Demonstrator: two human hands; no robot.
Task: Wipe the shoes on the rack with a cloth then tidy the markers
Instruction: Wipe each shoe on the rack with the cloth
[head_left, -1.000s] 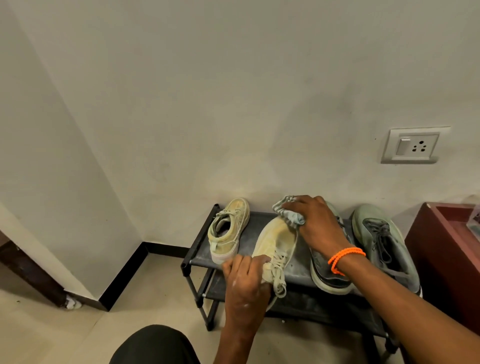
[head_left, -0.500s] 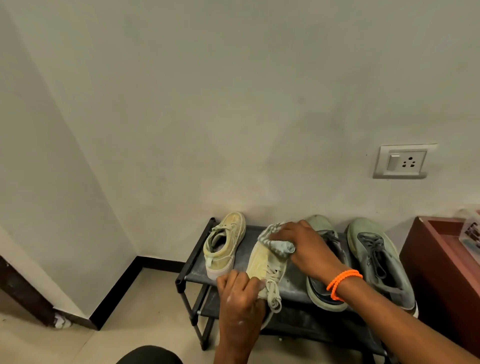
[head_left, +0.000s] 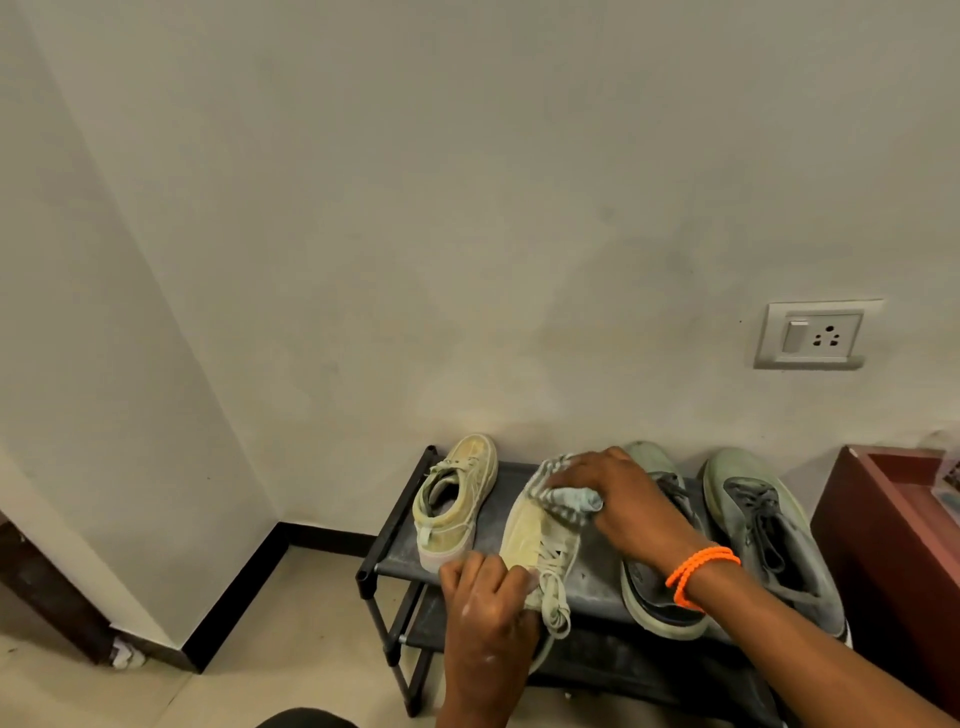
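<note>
Head view: I look down on a black two-tier shoe rack (head_left: 395, 540) set against a pale wall, and every place below is given from that rack. Over the middle of its top shelf, my left hand (head_left: 488, 597) reaches in from the near edge, fingers curled round the heel end of a cream sneaker (head_left: 535, 535), grasping it with the knuckles up. The shoe's pale laces (head_left: 556, 608) hang over the shelf's front edge, just beside that hand. My right hand (head_left: 623, 499) comes in from the rack's right side, forearm stretched diagonally across the shelf, an orange wristband (head_left: 698, 571) at the wrist. Its palm faces down and its fingers are bent over a striped grey cloth (head_left: 566, 493), pressing it onto the toe of the cream sneaker. A second cream sneaker (head_left: 457, 499) stands on the shelf's left end, toe to the wall. Two grey-green running shoes (head_left: 763, 530) lie on the right half, the nearer one partly under my right forearm. A white switch-and-socket plate (head_left: 815, 335) sits on the wall above the rack's right end. A reddish-brown cabinet (head_left: 883, 525) stands just right of the rack. I can read no brand, label or writing anywhere.
</note>
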